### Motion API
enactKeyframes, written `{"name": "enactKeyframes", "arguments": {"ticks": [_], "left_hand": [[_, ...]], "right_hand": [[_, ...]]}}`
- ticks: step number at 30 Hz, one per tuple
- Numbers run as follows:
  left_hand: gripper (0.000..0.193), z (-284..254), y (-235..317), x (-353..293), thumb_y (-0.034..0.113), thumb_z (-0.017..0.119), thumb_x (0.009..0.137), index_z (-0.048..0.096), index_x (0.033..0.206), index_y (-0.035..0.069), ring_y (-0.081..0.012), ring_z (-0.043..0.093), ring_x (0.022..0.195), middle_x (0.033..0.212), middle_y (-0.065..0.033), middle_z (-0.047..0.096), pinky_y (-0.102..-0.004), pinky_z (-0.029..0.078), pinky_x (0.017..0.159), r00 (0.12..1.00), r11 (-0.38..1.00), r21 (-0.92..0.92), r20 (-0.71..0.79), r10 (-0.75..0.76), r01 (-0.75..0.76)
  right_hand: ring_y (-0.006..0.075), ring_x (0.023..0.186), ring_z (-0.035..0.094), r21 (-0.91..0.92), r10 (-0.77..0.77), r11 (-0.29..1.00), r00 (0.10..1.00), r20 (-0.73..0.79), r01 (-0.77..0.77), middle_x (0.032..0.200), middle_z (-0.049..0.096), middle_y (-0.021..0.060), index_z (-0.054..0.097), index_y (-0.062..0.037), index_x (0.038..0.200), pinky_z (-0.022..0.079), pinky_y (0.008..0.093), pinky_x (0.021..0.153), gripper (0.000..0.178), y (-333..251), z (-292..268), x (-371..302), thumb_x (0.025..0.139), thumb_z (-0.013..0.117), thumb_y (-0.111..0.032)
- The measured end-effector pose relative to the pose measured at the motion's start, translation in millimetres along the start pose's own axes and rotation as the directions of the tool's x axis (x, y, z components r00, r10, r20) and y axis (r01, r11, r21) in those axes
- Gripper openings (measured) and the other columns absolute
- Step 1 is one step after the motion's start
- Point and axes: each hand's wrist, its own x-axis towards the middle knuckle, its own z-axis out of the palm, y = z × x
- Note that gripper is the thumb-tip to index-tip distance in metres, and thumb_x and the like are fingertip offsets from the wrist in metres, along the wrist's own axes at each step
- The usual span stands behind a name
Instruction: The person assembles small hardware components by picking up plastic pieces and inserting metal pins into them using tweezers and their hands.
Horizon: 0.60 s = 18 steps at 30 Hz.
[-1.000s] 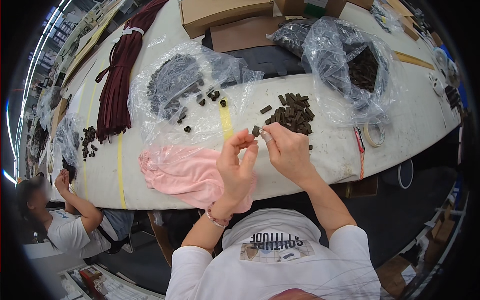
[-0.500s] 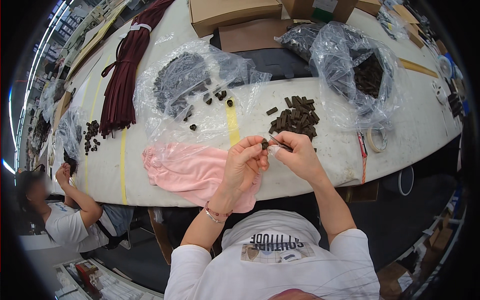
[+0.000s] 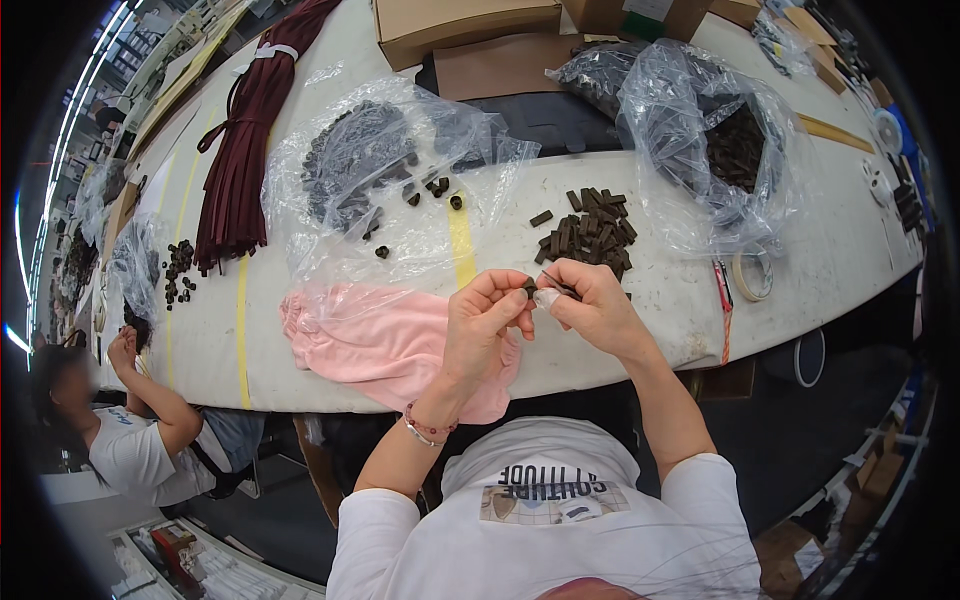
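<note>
The fingers (image 3: 492, 291) of the left hand (image 3: 478, 326) pinch a small dark piece (image 3: 529, 287) between thumb and forefinger, while the right hand (image 3: 600, 312) grips a slim dark tool (image 3: 567, 290), its thumb and forefinger closed about it. The piece sits where the two hands nearly meet, above the near part of the pale table (image 3: 590, 365), to the right of the pink cloth (image 3: 385, 335) and on the near side of a pile of dark strips (image 3: 592, 235).

Too little of the piece shows between the fingertips to tell its long axis or which way it points. The tool's long axis slants from the upper left, beside the piece, down to the right into the right hand; whether it touches the piece cannot be told.

What shows of the piece is dark olive-brown, compact and blunt in outline, much like the pile in colour. The tool looks thin and almost black.

Both forearms reach inward from white short sleeves, the left leaning up and right, the right up and left. The wrists are raised and the palms turned toward each other. A white wrapping (image 3: 546, 298) covers a right fingertip, and bracelets (image 3: 430, 427) circle the left wrist.
</note>
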Motion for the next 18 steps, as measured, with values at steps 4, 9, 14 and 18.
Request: {"name": "enactKeyframes", "arguments": {"ticks": [4,9,14,18], "left_hand": [[0.014,0.2,-2.1,1.6,0.001,0.052,0.083,0.052,0.096,-0.006,-0.0108,0.055,0.058,0.079,-0.0084,0.058,-0.0220,0.047,0.053,0.999,0.998,0.051,0.020,-0.040,0.038],[0.013,10.9,-12.2,-5.9,-0.002,0.052,0.082,0.053,0.095,-0.006,-0.0094,0.055,0.060,0.080,-0.0072,0.058,-0.0206,0.047,0.054,0.936,0.749,0.583,0.059,0.346,-0.313],[0.011,4.2,-5.3,-4.6,-0.002,0.053,0.082,0.054,0.092,-0.005,-0.0068,0.054,0.060,0.082,-0.0070,0.059,-0.0189,0.046,0.053,0.962,0.848,0.458,0.070,0.264,-0.266],[0.010,-7.6,-4.1,-3.5,-0.002,0.053,0.082,0.054,0.091,-0.004,-0.0058,0.053,0.059,0.077,-0.0050,0.059,-0.0180,0.044,0.052,0.989,0.844,0.516,0.086,0.118,-0.146]], "right_hand": [[0.0063,0.048,0.041,-0.206,-0.138,0.970,0.990,-0.031,0.129,0.051,0.046,0.0043,0.052,0.0037,0.067,0.033,0.0241,0.043,0.009,7.3,0.2,2.8,0.066,0.053,-0.006],[0.0072,0.046,0.040,-0.154,-0.159,0.979,0.969,-0.189,0.131,0.049,0.045,0.0064,0.048,0.0039,0.063,0.033,0.0262,0.042,0.012,13.2,8.3,4.8,0.066,0.051,-0.007],[0.0144,0.040,0.042,-0.192,-0.167,0.970,0.982,-0.092,0.147,0.045,0.044,0.0088,0.049,0.0022,0.062,0.033,0.0292,0.041,0.011,14.8,4.4,3.3,0.066,0.051,-0.008],[0.0248,0.040,0.049,-0.676,-0.405,0.677,0.914,-0.014,0.289,0.046,0.048,0.0105,0.048,-0.0021,0.060,0.036,0.0341,0.040,0.010,8.1,7.9,-2.9,0.066,0.052,-0.009]]}}
